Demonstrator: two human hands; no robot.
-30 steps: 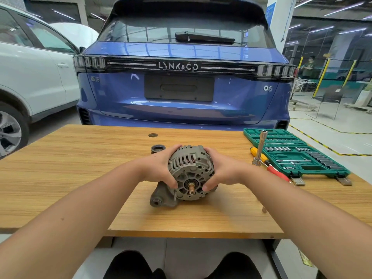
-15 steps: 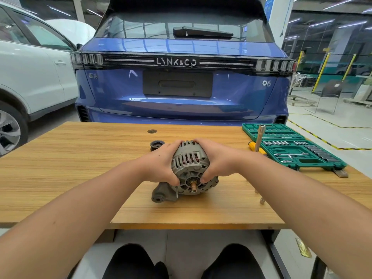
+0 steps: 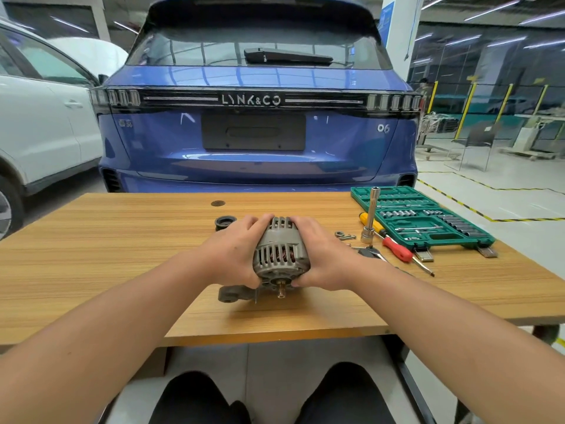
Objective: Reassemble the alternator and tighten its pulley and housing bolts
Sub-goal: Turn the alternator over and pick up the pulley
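We see a blue car (image 3: 260,142) right behind the wooden desk (image 3: 91,255). To the car's left stands a white car (image 3: 39,127); to its right rises a white pillar (image 3: 400,35), with yellow posts (image 3: 464,111) and a chair (image 3: 477,142) farther right.

A wooden table (image 3: 122,258) carries everything. The alternator (image 3: 279,255) sits on it near the front edge, with both hands around it. Just behind the grip, to the left, lies a black pulley (image 3: 225,222). Farther back is a small dark round spot (image 3: 218,203), maybe a hole in the top. To the right of the grip lie a few bolts (image 3: 344,235), then a socket tool (image 3: 370,218) standing upright, then a screwdriver (image 3: 394,243). Farthest right is an open green socket case (image 3: 428,218).
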